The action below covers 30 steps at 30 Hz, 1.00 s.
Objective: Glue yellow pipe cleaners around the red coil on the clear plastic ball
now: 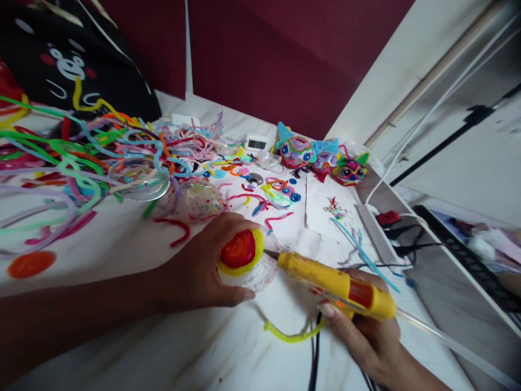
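Note:
My left hand [203,266] is wrapped round a clear plastic ball [254,274] topped with a red spiral disc edged in yellow pipe cleaner [240,251]. My right hand [366,331] grips a yellow hot glue gun [337,283], whose nozzle touches the right side of the disc. A loose yellow pipe cleaner [293,334] trails on the white table [163,336] below the gun. A clear glue stick sticks out of the gun's rear toward the lower right.
A tangle of coloured pipe cleaners [81,157] covers the table's left. Three finished pipe-cleaner animal heads [321,157] stand at the back beside a small digital timer [256,143]. A power strip with plugs [386,233] lies at the right. A black bag [77,65] sits back left.

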{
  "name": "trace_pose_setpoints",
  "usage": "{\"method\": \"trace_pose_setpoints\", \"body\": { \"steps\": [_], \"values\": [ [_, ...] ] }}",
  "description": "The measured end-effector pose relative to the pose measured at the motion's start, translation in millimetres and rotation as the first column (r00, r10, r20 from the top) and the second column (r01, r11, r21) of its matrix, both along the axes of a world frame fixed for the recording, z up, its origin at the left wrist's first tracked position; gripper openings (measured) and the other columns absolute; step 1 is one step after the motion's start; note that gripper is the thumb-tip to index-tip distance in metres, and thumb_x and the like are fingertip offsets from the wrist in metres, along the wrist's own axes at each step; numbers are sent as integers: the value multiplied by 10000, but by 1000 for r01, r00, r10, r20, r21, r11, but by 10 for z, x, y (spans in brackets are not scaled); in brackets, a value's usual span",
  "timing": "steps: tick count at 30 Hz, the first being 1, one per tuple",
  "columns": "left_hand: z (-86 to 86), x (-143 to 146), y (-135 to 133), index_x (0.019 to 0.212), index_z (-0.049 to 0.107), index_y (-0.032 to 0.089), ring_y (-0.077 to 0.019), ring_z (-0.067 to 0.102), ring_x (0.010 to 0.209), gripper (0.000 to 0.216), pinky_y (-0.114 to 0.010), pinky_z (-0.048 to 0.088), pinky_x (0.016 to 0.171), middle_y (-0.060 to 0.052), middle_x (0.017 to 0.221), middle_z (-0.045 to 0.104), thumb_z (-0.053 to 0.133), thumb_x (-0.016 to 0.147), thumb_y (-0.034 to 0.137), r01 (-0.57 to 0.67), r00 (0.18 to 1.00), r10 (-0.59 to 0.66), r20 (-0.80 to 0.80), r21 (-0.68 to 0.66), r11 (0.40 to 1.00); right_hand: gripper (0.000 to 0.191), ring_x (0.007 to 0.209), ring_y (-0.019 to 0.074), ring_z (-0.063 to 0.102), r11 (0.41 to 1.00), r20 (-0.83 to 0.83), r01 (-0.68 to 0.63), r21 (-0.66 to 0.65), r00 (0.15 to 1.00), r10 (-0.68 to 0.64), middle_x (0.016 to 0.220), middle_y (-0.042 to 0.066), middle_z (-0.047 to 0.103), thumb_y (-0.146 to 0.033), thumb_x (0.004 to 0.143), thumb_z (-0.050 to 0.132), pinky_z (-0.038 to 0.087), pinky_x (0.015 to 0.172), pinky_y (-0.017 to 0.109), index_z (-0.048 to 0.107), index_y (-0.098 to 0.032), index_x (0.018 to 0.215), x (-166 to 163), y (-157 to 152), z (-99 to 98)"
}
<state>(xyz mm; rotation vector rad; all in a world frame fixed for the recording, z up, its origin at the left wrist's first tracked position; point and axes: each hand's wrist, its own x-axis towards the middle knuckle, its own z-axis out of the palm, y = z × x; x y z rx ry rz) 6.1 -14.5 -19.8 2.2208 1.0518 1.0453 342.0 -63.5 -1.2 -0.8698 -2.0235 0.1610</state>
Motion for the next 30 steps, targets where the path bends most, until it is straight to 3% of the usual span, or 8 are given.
{"method": "trace_pose_setpoints", "body": {
  "steps": [4,12,18,20,22,26,30],
  "values": [
    [12,4,-17,1606,571,358,-392,643,1482,940,-514,554,1302,-85,1581,643,1031,787,385,14,1000,-14,-5,-2,1000,299,979,269,817,998,-6,32,48,999,-32,1175,79,748,-113,1049,724,770,774,374,744,-284,1293,-8,7,-25],
    [21,14,-35,1587,611,340,-414,658,1481,958,-542,567,1298,-96,1574,676,1044,734,385,-2,1000,2,-24,-3,1000,302,977,264,811,999,-40,35,6,999,-35,1189,73,739,-122,1043,732,761,789,380,745,-292,1293,7,5,-58],
    [6,2,-12,1608,568,363,-385,664,1475,981,-485,576,1283,-79,1580,655,1048,752,379,15,1000,-14,-13,11,1000,280,966,291,827,999,-71,34,-13,997,-35,1171,83,759,-189,1072,742,767,774,422,756,-320,1319,-4,-6,-76],
    [3,-1,-5,1620,556,363,-380,663,1471,976,-481,574,1282,-76,1586,647,1034,769,377,8,1000,-8,-5,9,1000,277,857,267,827,997,-140,21,-79,990,-31,1108,67,786,-231,1082,771,742,680,372,744,-315,1344,15,5,-75],
    [2,-2,1,1625,561,351,-384,660,1470,955,-493,564,1292,-81,1591,645,1015,785,382,-9,1000,9,-4,9,1000,291,712,232,799,975,-195,-11,-224,980,-34,1027,48,819,-283,1077,821,674,556,310,726,-306,1351,62,32,-63],
    [-11,-5,13,1636,565,329,-391,655,1472,953,-508,551,1307,-101,1599,641,998,790,401,-36,999,36,-6,28,999,240,539,193,698,858,-288,-68,-509,953,-96,804,9,796,-439,1076,861,548,447,261,722,-290,1204,146,120,16],
    [-52,-24,47,1642,554,319,-401,644,1480,963,-546,524,1330,-121,1609,636,995,787,373,-44,999,45,-12,74,996,361,510,188,634,743,-343,-85,-664,917,-202,652,-33,677,-606,1040,866,524,452,278,709,-281,1056,92,218,148]
  ]
}}
